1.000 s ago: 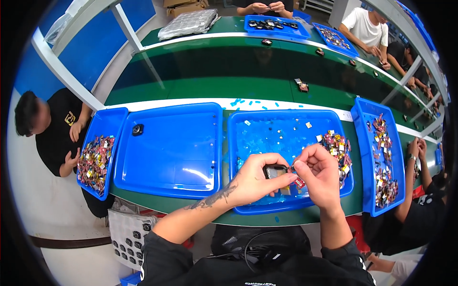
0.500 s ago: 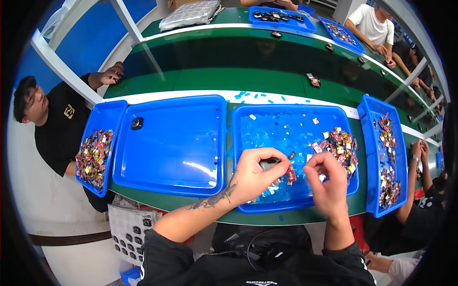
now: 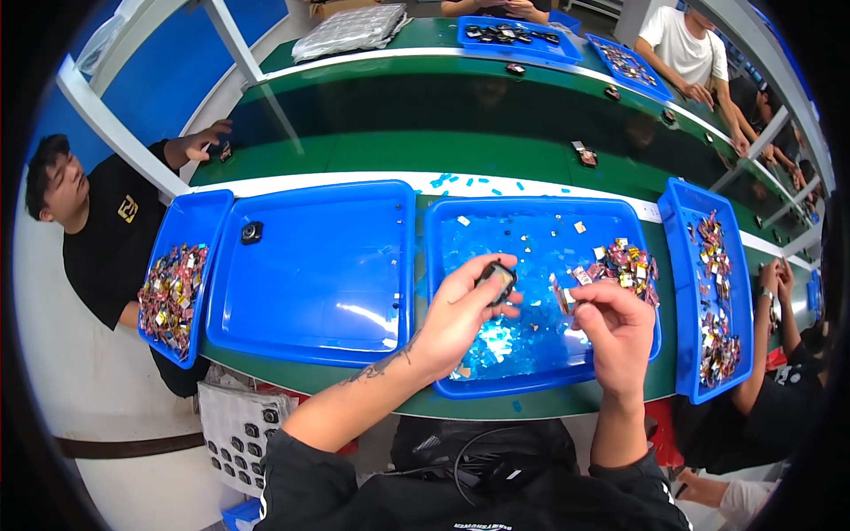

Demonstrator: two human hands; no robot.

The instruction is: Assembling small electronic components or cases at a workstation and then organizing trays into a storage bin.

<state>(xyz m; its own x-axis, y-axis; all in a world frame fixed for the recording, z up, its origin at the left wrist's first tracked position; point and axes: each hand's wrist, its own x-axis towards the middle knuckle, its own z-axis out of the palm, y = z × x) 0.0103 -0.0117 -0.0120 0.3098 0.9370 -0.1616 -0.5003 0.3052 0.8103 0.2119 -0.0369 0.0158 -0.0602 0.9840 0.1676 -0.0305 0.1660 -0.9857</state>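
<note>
My left hand (image 3: pixel 450 320) is closed around a small black housing (image 3: pixel 501 280) with a pale inner face, above the blue tray (image 3: pixel 443 265) in front of me. Just to its right, my right hand (image 3: pixel 614 341) pinches a small red-and-white piece (image 3: pixel 561 297), which looks like a little circuit board; my fingers partly hide it. The two held things are apart. Beyond my right hand, a pile of small red, yellow and white pieces (image 3: pixel 627 265) lies in the tray's right side. Bluish clear film scraps (image 3: pixel 496 341) are strewn over its bottom.
On the left stands a larger blue tray (image 3: pixel 310 283) holding one black unit (image 3: pixel 252 233). Narrow blue bins of small pieces flank the trays, left (image 3: pixel 173 288) and right (image 3: pixel 722 336). A green conveyor (image 3: pixel 372 146) carries units past. Co-workers sit at left, right and far side.
The small red piece has come away from the housing and moved right in my right hand. My left hand has turned the housing up. At left, a co-worker's hand has opened above a unit on the conveyor.
</note>
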